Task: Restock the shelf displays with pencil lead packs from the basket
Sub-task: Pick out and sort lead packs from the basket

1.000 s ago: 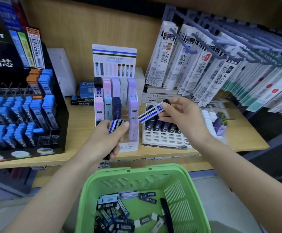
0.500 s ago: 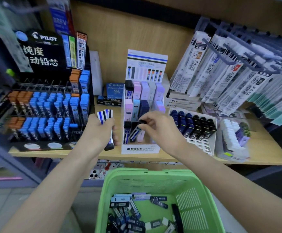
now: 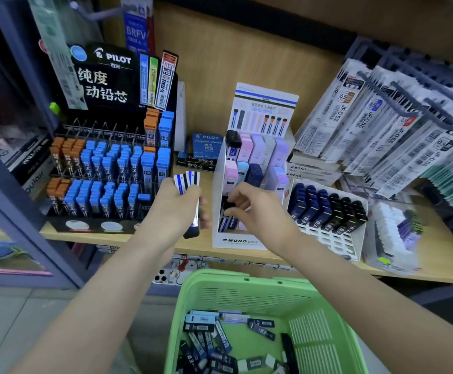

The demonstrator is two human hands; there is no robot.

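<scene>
A: What's moved?
B: Right hand [image 3: 260, 211] has its lead pack [image 3: 229, 205] deeper in the MONO display [image 3: 236, 240], front row, cap pinched.
A: Left hand [image 3: 176, 209]?
B: Grips fanned spare packs [image 3: 186, 182]. Likely light, stiff, slick: pinch edges.

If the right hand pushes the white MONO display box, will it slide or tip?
It looks like thin cardboard, so the MONO display box is probably light and may slide on the wooden shelf. Tipping seems less likely: lead packs stand in its rows, and the right hand works low.
</scene>
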